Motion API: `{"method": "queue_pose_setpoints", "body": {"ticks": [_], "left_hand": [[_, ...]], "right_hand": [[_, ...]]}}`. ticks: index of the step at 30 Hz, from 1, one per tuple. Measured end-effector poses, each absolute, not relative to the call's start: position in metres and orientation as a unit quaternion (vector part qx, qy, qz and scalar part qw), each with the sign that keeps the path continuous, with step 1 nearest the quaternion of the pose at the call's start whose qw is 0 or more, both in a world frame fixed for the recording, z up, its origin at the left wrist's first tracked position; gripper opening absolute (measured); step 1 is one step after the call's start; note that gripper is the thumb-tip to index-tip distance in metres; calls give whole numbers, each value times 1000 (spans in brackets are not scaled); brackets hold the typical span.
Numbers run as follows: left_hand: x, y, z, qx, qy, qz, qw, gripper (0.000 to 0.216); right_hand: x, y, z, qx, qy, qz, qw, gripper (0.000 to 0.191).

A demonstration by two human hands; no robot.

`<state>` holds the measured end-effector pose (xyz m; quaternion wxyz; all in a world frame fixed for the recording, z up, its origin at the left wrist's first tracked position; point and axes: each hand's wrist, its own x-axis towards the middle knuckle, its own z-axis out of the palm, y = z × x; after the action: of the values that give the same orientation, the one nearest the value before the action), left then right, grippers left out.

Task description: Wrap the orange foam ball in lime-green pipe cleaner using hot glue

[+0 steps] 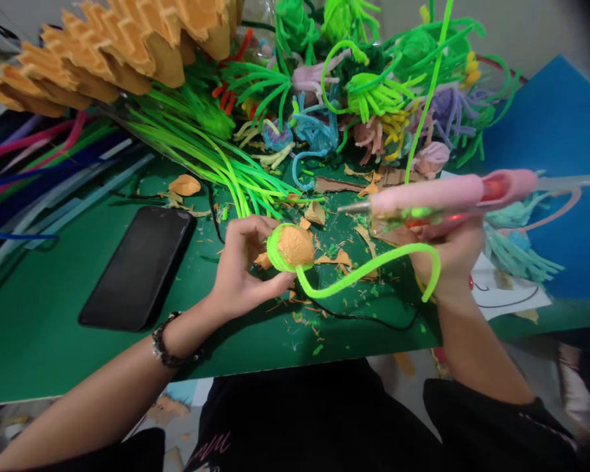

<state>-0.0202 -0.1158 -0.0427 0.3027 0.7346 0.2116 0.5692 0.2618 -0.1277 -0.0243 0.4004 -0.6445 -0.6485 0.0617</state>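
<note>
Between the thumb and fingers of my left hand is a small rounded cardboard piece, tan on top. A bright green pipe cleaner is coiled around its side, and the loose end curves off to the right below my right hand. That hand is wrapped around a pink glue gun, whose metal nozzle points left, above and to the right of the cardboard piece and apart from it. A clear glue stick sticks out of the gun's rear.
A black phone lies at the left. Egg-carton cardboard and green pipe cleaners are behind my left hand. Several pipe-cleaner flowers pile up at the back. Scraps litter the green tabletop; a blue sheet stands right.
</note>
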Motion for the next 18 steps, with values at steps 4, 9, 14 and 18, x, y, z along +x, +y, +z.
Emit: {"method": "queue_pose_setpoints", "body": {"ticks": [4, 9, 14, 18], "left_hand": [[-20, -120, -41, 732, 243, 553, 315, 44], [-23, -121, -41, 737, 279, 536, 303, 39], [-23, -121, -42, 737, 279, 517, 335, 35], [-22, -125, -40, 733, 330, 464, 374, 36]], "right_hand": [[261, -118, -13, -674, -642, -2, 364, 30], [264, -109, -16, -636, -725, 14, 261, 26], [264, -106, -23, -630, -747, 46, 209, 33], [263, -107, -18, -643, -742, 57, 182, 30]]}}
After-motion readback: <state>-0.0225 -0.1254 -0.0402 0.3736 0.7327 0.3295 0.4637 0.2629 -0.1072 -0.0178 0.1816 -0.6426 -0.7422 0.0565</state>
